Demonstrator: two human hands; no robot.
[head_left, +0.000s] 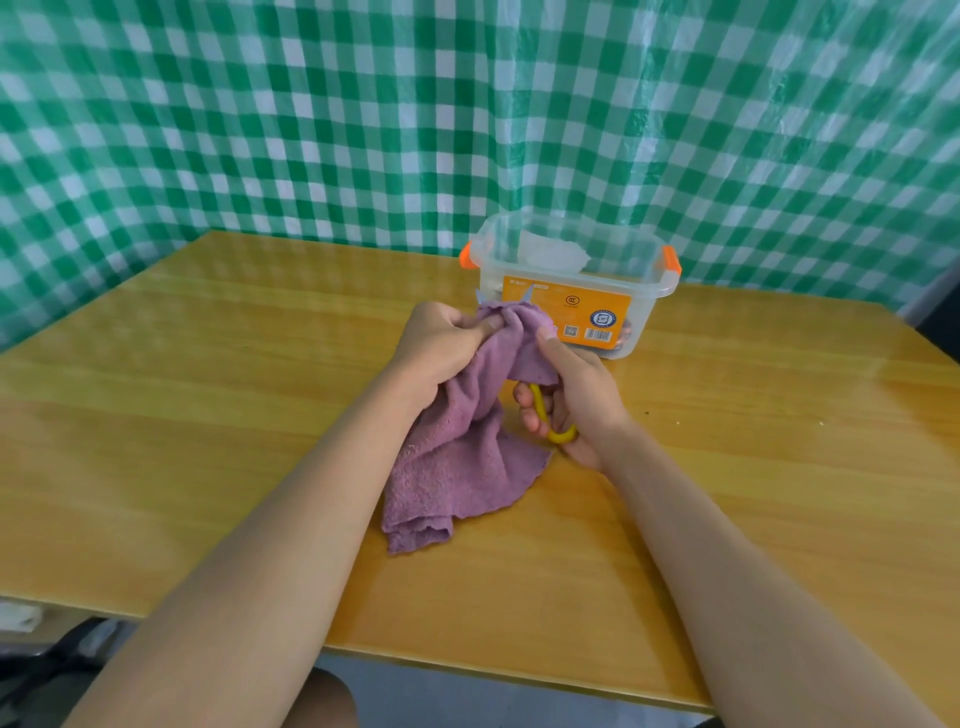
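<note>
My left hand (447, 348) is closed on the bunched top of a purple cloth (467, 457), with thumb and fingers pinching the folds together. My right hand (571, 400) grips a pair of scissors (558, 434) by the yellow handles, fingers curled round a loop, and its thumb presses against the cloth. The cloth is wrapped over the blades and hides them, apart from what seem to be two grey tips just above the bundle. The rest of the cloth hangs between my hands, and its lower end lies crumpled on the wooden surface (208, 415). Just behind my hands stands a clear plastic box (644, 291) with orange clips and an orange label, its lid off. A green-and-white checked sheet (311, 130) hangs behind the surface.
</note>
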